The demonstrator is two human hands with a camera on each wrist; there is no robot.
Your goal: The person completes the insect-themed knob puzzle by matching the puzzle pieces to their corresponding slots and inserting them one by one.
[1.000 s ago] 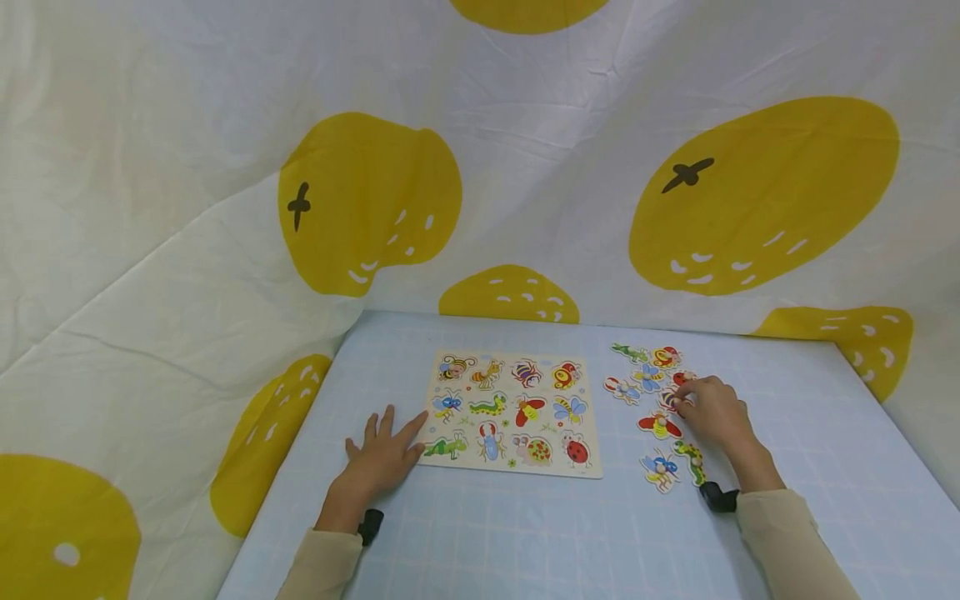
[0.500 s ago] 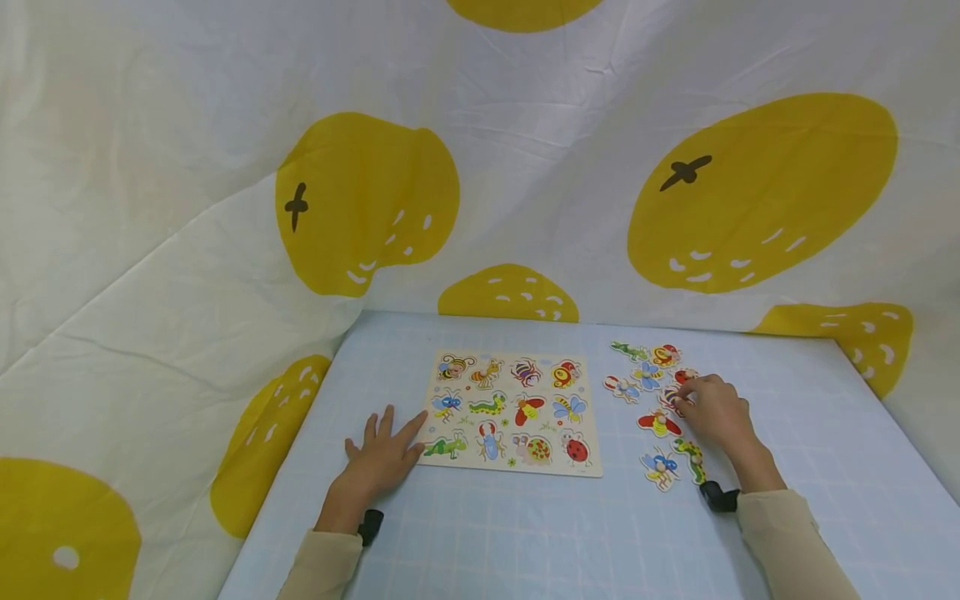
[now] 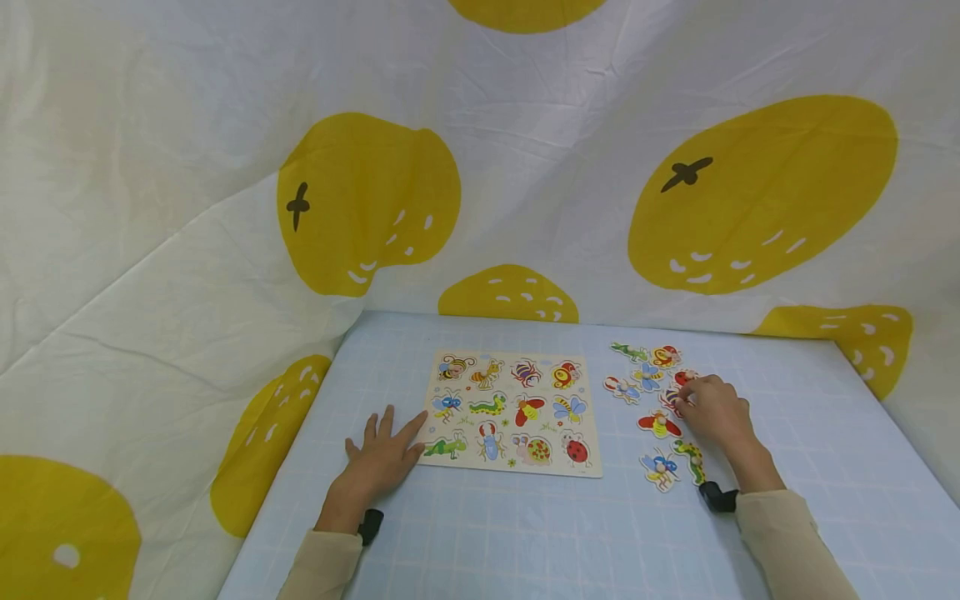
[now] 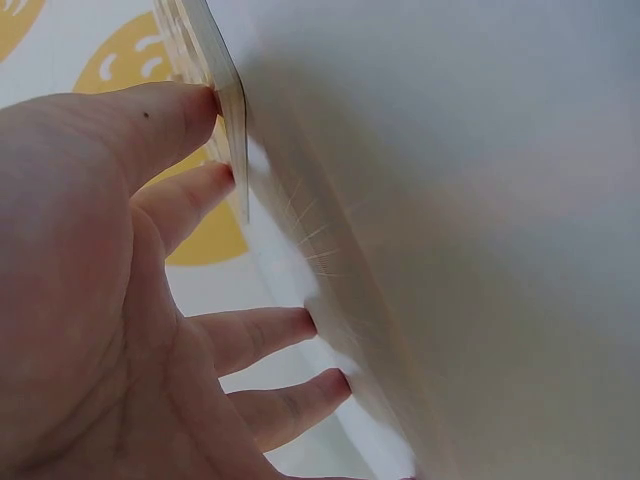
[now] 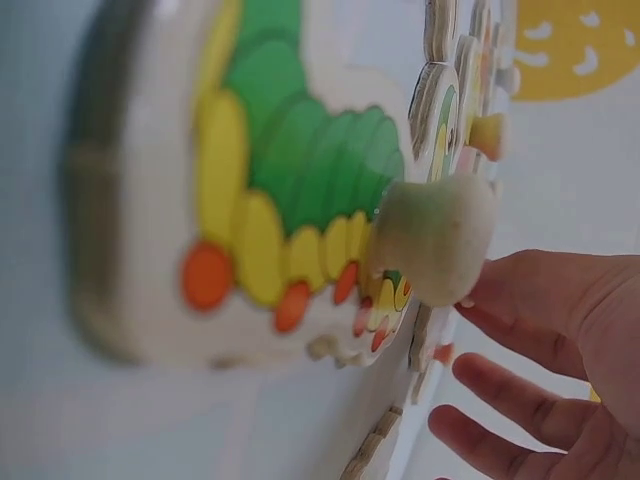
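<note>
My left hand [image 3: 382,458] lies with fingers spread beside the wooden insect puzzle board [image 3: 471,463]. In the left wrist view, thumb and one finger touch the board's edge [image 4: 233,110]; other fingertips rest on the tablecloth. My right hand [image 3: 718,414] pinches the striped spider puzzle piece [image 3: 668,399] among the loose pieces on the right. A caterpillar piece [image 5: 300,170] fills the front of the right wrist view, and its wooden knob [image 5: 440,240] hides the pinching fingertips. The other fingers of that hand are held apart.
Around the right hand lie a red-winged piece [image 3: 660,424], a mosquito piece [image 3: 661,469], a dragonfly piece [image 3: 648,377], a beetle piece [image 3: 622,389], a grasshopper piece [image 3: 630,352] and a ladybug piece [image 3: 685,377]. A fruit-patterned cloth [image 3: 525,208] hangs behind the table.
</note>
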